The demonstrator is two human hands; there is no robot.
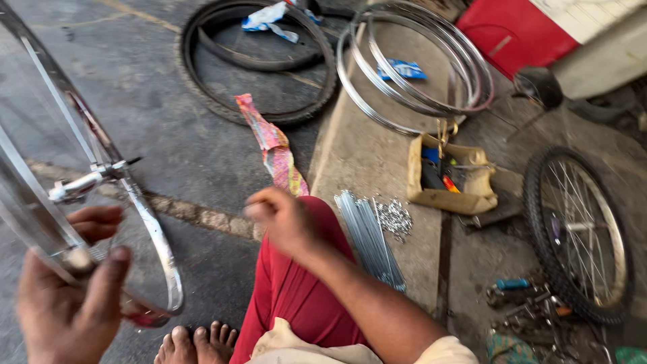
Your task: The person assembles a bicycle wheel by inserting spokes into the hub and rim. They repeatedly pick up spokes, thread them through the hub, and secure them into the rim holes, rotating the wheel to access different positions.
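Two hands: left hand [67,296] clamped on wheel rim [151,232], held upright beside the knee; right hand [283,219] fingers pinched together, contents not discernible.
Rim risk: one-hand grip; may tip.
Spoke bundle [369,239]: near knee; may scatter.

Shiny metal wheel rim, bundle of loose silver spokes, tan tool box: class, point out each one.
Shiny metal wheel rim [160,244], head view, lower curved band.
Bundle of loose silver spokes [369,236], head view, mid-length.
Tan tool box [450,199], head view, front wall.
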